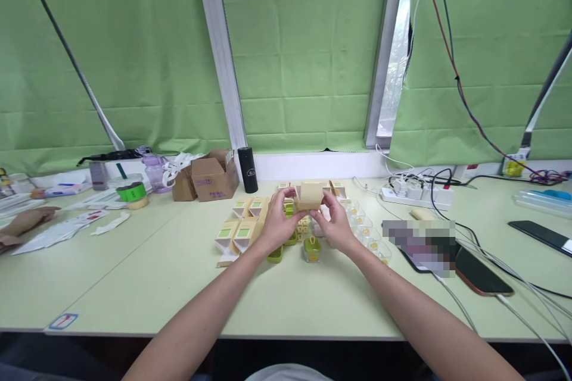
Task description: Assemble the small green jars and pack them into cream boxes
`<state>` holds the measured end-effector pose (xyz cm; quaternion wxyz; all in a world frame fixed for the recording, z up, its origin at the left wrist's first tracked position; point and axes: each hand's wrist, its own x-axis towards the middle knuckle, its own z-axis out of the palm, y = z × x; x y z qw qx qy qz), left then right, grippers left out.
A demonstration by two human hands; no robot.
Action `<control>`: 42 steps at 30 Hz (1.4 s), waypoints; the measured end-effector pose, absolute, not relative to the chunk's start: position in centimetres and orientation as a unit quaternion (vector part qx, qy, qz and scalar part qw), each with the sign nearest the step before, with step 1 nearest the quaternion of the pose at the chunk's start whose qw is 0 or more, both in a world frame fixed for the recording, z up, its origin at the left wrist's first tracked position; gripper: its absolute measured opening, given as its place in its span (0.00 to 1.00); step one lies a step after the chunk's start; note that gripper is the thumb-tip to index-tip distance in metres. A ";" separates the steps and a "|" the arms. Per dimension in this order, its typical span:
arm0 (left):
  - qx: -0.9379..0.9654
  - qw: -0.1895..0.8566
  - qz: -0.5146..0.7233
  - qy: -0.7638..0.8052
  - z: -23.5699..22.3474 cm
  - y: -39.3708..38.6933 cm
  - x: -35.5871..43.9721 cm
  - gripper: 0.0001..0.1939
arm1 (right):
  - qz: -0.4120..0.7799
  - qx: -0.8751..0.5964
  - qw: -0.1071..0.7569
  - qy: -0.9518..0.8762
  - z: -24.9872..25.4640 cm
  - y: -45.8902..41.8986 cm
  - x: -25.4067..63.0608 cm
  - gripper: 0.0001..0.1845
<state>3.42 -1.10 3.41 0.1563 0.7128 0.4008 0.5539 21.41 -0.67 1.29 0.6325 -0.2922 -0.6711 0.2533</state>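
Note:
Between both hands a small cream cardboard box [311, 195] is held up above the table. My left hand [280, 217] grips its left side, with fingers behind and thumb below. On the other side my right hand [333, 223] pinches it the same way. Just below stands a small clear jar with a green lid [311, 249]. Green lids [276, 255] lie by my left wrist, next to several cream boxes [244, 232] with green squares on top. Clear containers with yellow dots [367, 231] stand in rows right of my right hand. My hands partly hide small yellow pieces [303, 227].
Brown cartons [214, 177] and a black cylinder [247, 169] stand at the back. A power strip [417, 195], cables and phones [483, 268] lie on the right. At far left another person's hand [33, 219] rests near white papers [62, 232] and tape rolls [133, 193].

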 end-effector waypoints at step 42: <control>0.625 0.285 0.656 0.313 1.5 -0.3 1.8 0.34 | -0.015 -0.288 0.625 -0.725 0.5 -1.2 22.2 0.22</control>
